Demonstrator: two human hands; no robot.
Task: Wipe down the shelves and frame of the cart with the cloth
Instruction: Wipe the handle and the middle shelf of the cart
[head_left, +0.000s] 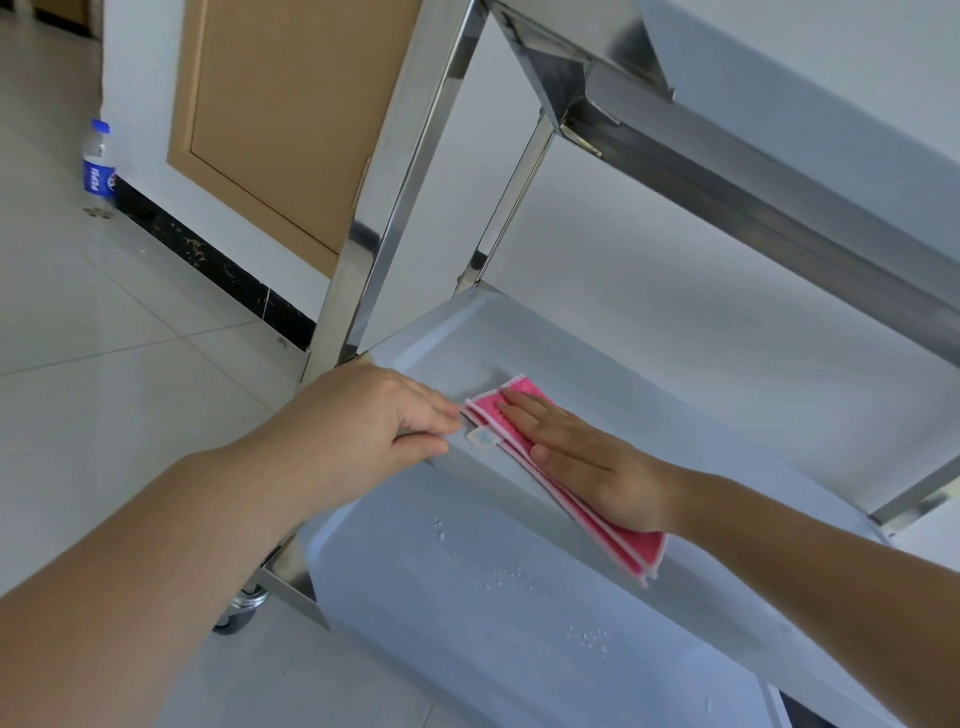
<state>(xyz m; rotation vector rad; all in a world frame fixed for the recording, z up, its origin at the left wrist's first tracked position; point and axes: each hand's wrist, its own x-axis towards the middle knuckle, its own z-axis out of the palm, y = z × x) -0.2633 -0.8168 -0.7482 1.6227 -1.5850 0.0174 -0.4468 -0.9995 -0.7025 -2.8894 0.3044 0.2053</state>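
Two hands are seen: the right hand (587, 457) is pressed flat on the folded pink cloth (634, 551) upon the middle shelf (649, 374); its rim is gripped by the left hand (374, 415).

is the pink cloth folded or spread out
Folded: the pink cloth shows stacked white-trimmed edges in layers under the flat right hand.

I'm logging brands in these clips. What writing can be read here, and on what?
"PEPSI", running sideways on the blue label of the plastic bottle standing on the floor by the wall.
The small white tag on the pink cloth: a faint mark, too blurred to read.
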